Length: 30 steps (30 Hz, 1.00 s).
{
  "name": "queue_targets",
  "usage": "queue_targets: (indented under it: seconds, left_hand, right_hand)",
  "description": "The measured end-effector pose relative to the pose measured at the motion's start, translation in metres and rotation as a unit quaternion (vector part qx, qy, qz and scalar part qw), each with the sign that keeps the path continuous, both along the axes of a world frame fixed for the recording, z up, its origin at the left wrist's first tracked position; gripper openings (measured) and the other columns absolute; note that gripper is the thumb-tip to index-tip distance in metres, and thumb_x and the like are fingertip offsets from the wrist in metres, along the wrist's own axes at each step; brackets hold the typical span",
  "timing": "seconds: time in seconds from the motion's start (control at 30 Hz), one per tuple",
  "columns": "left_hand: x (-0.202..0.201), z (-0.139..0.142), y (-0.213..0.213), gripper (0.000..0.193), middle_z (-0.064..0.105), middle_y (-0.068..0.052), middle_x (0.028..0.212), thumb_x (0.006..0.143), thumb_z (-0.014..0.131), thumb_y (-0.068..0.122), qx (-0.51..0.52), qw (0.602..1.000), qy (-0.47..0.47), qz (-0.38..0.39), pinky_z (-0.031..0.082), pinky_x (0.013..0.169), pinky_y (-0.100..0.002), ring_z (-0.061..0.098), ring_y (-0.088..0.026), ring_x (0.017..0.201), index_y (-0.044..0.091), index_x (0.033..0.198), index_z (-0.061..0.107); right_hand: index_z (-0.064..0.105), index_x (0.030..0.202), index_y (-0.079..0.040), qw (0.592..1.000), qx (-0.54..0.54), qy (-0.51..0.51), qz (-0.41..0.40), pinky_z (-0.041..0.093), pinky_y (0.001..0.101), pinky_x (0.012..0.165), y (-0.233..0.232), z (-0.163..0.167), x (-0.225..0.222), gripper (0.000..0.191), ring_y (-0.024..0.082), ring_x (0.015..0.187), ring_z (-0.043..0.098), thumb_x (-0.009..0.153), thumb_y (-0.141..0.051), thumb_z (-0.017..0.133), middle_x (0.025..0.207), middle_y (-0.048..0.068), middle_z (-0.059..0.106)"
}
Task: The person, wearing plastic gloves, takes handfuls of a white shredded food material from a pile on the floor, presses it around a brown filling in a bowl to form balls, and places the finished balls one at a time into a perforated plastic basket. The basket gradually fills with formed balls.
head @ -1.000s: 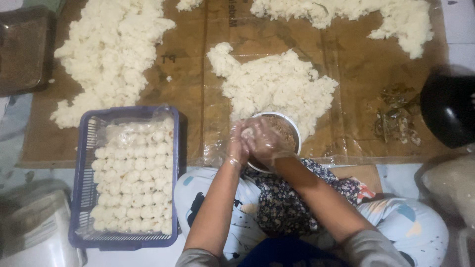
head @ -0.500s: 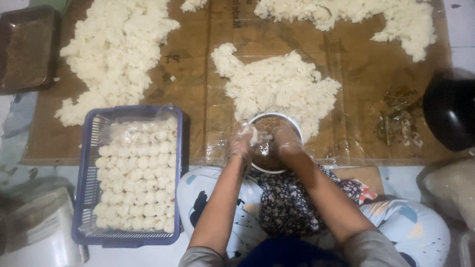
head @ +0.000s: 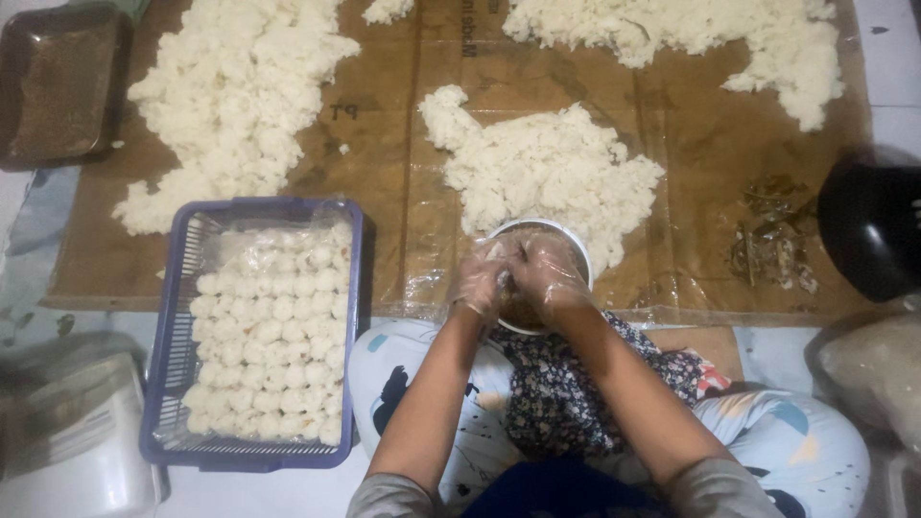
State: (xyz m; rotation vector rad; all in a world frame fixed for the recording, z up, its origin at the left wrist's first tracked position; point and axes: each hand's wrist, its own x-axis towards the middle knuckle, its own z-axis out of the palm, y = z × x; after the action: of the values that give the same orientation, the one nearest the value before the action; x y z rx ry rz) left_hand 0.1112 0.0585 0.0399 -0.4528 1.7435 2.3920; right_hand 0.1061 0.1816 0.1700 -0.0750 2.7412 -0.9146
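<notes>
Cardboard sheet on the floor, bearing white rice heaps. Blue basket at left, lined with plastic, filled with rice balls. White bowl of brown filling at the sheet's near edge. Gloved left hand and right hand meet over the bowl, fingers curled together; contents between them cannot be told.

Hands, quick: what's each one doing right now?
Left hand: gloved, fingers curled over the white bowl; what it holds cannot be told.
Right hand: gloved, curled against the left; contents hidden.
</notes>
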Motion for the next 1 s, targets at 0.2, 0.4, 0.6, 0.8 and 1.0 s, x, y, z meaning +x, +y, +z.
queue_targets:
  seconds: [0.2, 0.4, 0.6, 0.8, 1.0]
  left_hand:
    - [-0.007, -0.038, 0.004, 0.032, 0.070, -0.011, 0.107, 0.100, 0.053, 0.024, 0.239, 0.966, 0.039, 0.089, 0.057, 0.081, -0.031, 0.067, -0.021, 0.094, 0.003, 0.119, 0.068]
    - [-0.017, -0.100, 0.011, 0.026, 0.066, -0.008, 0.108, 0.102, 0.059, 0.030, 0.183, 0.981, 0.006, 0.062, 0.055, 0.082, -0.032, 0.064, -0.020, 0.097, 0.008, 0.115, 0.064]
    - [-0.014, -0.088, 0.003, 0.064, 0.068, -0.007, 0.118, 0.096, 0.038, 0.065, 0.336, 0.924, -0.184, 0.017, 0.054, 0.092, -0.038, 0.063, -0.024, 0.108, 0.016, 0.129, 0.063]
    - [-0.018, -0.098, 0.012, 0.069, 0.067, -0.010, 0.124, 0.103, 0.039, 0.065, 0.216, 0.967, -0.127, 0.036, 0.053, 0.099, -0.035, 0.063, -0.023, 0.115, 0.010, 0.139, 0.059]
    - [-0.021, -0.098, 0.013, 0.059, 0.063, -0.020, 0.103, 0.108, 0.051, 0.050, 0.086, 0.989, -0.116, 0.000, 0.052, 0.072, -0.035, 0.060, -0.028, 0.087, 0.002, 0.142, 0.059]
  right_hand:
    - [0.079, 0.106, -0.005, 0.996, -0.005, -0.091, -0.012, 0.048, 0.0417, 0.094, 0.021, 0.014, 0.003, 0.037, 0.030, 0.102, 0.066, 0.103, -0.035, 0.058, 0.111, 0.014, 0.069]
    - [0.072, 0.114, -0.010, 0.849, -0.513, -0.125, -0.035, 0.060, 0.0339, 0.089, 0.011, -0.011, 0.027, 0.027, 0.024, 0.102, 0.071, 0.099, -0.007, 0.049, 0.111, 0.010, 0.075]
    - [0.070, 0.116, -0.009, 0.974, -0.158, 0.118, 0.115, 0.056, 0.0369, 0.095, -0.015, -0.032, 0.021, 0.027, 0.026, 0.107, 0.070, 0.101, -0.007, 0.049, 0.118, 0.011, 0.073]
    - [0.070, 0.118, -0.010, 0.989, -0.008, 0.044, 0.142, 0.053, 0.0389, 0.097, -0.005, -0.045, 0.003, 0.029, 0.027, 0.107, 0.069, 0.103, -0.013, 0.045, 0.120, 0.013, 0.073]
    - [0.070, 0.120, -0.011, 0.994, 0.058, 0.011, 0.087, 0.050, 0.0410, 0.099, 0.006, -0.046, -0.016, 0.033, 0.028, 0.107, 0.067, 0.105, -0.019, 0.042, 0.121, 0.015, 0.073]
